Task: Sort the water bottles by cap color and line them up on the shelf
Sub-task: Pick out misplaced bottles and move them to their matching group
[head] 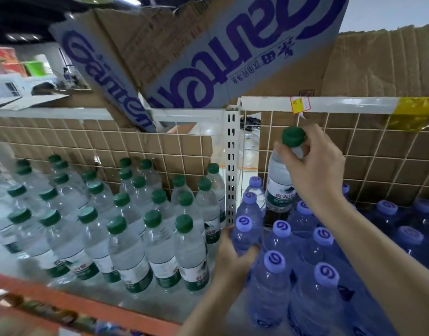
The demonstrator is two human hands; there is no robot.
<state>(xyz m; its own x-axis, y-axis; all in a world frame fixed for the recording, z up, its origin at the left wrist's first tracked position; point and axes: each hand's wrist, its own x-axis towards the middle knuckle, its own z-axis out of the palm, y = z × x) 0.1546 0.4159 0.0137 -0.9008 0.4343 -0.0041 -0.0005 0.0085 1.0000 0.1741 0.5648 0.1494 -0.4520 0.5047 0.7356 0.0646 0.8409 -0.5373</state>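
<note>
My right hand (313, 166) pinches a green-capped bottle (280, 180) by its neck, fingers curled just under the cap, holding it upright above the purple-capped group. I judge the grip sits high so the body hangs straight and clears the neighbouring caps as it lifts out of a section where it does not belong. Below that hand, a dark gap shows among the purple caps, likely the slot the bottle stood in.

My left hand (235, 258) is wrapped round the body of a purple-capped bottle (245, 232) at the near left corner of that group, thumb across the front. I take this as steadying the row so nothing topples while the stray comes out, though it could equally be ready to slide that bottle into the gap.

Left of both hands, past the white upright post (231, 166), the green-capped bottles (126, 214) stand in rows on the shelf (92, 304), with open shelf at their near right corner beside the post. That seems the natural spot for the stray. To the right of my right hand, more purple-capped bottles (402, 229) run on. Behind everything, a wire grid backed with cardboard (378, 69) closes the shelf.
</note>
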